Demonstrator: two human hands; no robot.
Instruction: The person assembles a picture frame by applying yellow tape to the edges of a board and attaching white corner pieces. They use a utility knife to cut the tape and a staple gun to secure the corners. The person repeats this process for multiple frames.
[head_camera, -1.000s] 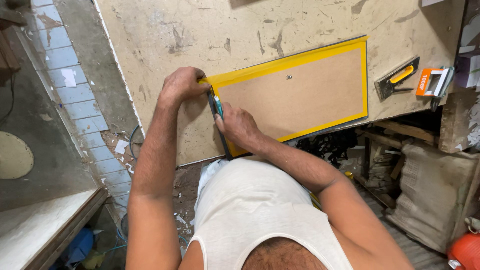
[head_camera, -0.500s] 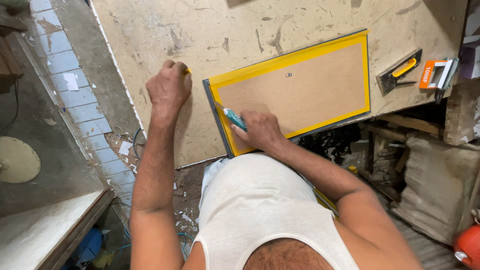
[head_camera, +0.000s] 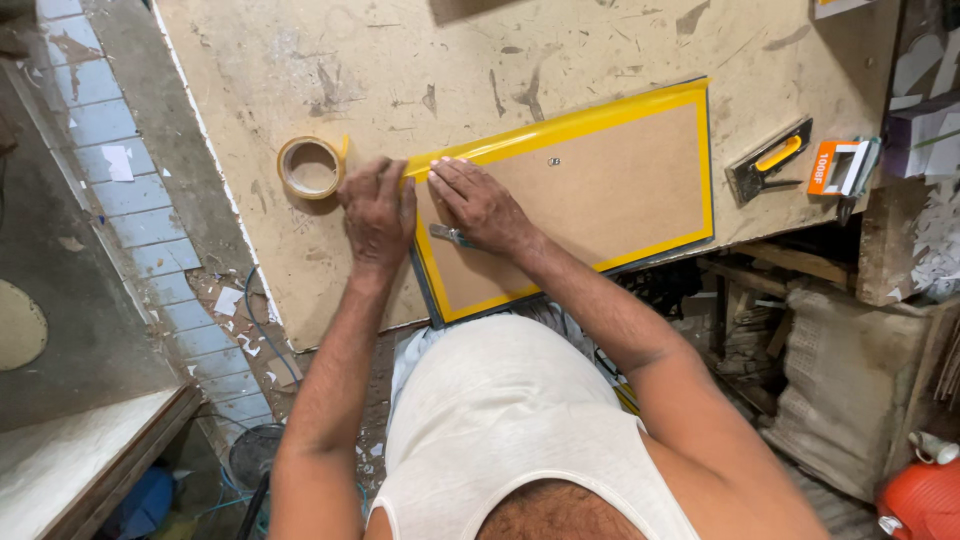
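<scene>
- The brown board (head_camera: 590, 200) lies flat near the front edge of the worktable (head_camera: 300, 60), and its near corner sticks out a little over that edge.
- Yellow tape (head_camera: 560, 125) runs all around the rim of the board, like a picture frame.
- The left hand (head_camera: 378, 212) lies flat and open on the board's left corner, pressing down, gripping nothing.
- The right hand (head_camera: 480, 200) is just beside it, fingers spread and pushing on the tape at the same corner, also gripping nothing.
- A small knife with a blue-grey handle (head_camera: 447, 235) lies on the board, partly hidden under the right hand.
- A roll of tape (head_camera: 312, 167) sits on the table just left of the left hand, near the left edge.
- There is a lot of bare room on the table behind the board, toward the far edge.
- A trowel with a yellow handle (head_camera: 770, 160) and an orange and white tool (head_camera: 835, 167) rest near the right edge, well apart from the hands.
- The table top is pale, rough and scratched, with dark stains.
- The table's far edge is cut off at the top.
- Blue tiles (head_camera: 110, 130) on the floor run along the left side.
</scene>
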